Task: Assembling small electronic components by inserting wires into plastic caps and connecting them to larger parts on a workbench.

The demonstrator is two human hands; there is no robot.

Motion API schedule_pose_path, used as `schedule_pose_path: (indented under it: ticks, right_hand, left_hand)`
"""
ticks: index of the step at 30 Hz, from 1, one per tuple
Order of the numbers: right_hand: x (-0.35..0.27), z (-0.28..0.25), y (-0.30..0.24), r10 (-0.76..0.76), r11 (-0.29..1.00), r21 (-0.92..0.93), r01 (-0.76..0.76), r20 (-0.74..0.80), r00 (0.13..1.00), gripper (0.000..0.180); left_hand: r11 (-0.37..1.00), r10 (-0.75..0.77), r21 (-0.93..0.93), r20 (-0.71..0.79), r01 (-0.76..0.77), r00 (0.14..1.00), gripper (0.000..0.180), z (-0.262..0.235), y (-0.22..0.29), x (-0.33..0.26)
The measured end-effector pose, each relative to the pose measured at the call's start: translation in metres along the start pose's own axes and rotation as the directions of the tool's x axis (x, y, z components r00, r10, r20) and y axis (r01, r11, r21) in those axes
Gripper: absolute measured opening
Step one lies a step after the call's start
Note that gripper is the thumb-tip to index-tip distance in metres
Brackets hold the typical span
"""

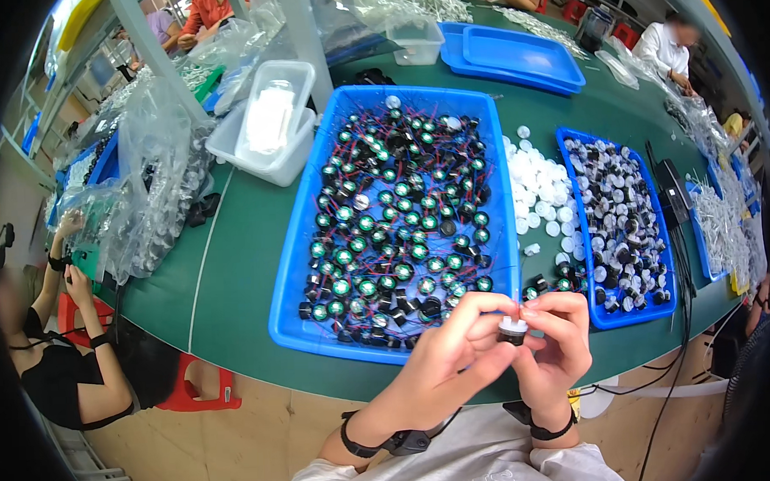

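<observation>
Worktop: We see a big green worktop (233, 263) with a thin pale line running across it on the left.
Floor: Below it we see a light tan floor (214, 454) and a red stool (195, 391).
Room: We see one person (88, 369) at the left in a black top, and another person (662, 53) in white at the far right.
Back: Flat blue trays (523, 56) are stacked there. Clear boxes (296, 171) and crinkly bags (157, 155) are to the left.
Big tray: In front of us is a blue tray (338, 352) full of round black bits (386, 283), many with green tops and red wires.
Small tray: On the right, a thinner tray (634, 318) holds black and white bits (618, 224).
Caps: Between the two trays lies a heap of round white caps (536, 184).
Part: The part (513, 329) is small and round, white on top and black below. A bit of red shows just above it.
Place: We have it up between our hands, by the near right corner of the big tray.
Left hand: Our left hand (457, 352) has its fingers pinched on the part.
Right hand: Our right hand (558, 345) has its fingers pinched on it too.
</observation>
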State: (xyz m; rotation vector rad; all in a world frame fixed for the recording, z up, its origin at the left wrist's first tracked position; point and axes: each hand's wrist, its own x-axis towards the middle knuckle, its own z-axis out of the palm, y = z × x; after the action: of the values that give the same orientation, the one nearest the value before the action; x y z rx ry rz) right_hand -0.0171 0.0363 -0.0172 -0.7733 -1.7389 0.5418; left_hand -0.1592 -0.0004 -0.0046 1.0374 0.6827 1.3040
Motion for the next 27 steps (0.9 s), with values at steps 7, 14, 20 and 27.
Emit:
schedule_pose_path:
  ticks: [7,14,20,27]
  right_hand:
    - [0.000,0.007,0.001,0.029,0.999,-0.018,-0.031,-0.073,0.997,0.027]
    - [-0.002,0.014,0.001,0.012,1.000,-0.023,-0.014,-0.082,0.997,0.028]
    - [0.002,0.008,0.002,-0.067,0.996,-0.061,0.063,-0.062,0.996,0.028]
    - [0.001,0.003,0.007,-0.052,0.999,-0.006,0.051,-0.068,0.996,0.030]
  left_hand:
    - [0.997,0.029,-0.067,0.009,-0.028,1.000,0.037,0.003,-0.004,0.002]
    - [0.999,-0.023,-0.037,0.028,0.024,0.999,0.029,-0.002,0.005,0.000]
    - [1.000,0.002,0.002,-0.004,-0.002,1.000,0.023,-0.002,0.008,0.000]
    - [0.997,-0.071,0.014,0.017,0.071,0.997,0.018,-0.001,0.009,0.004]
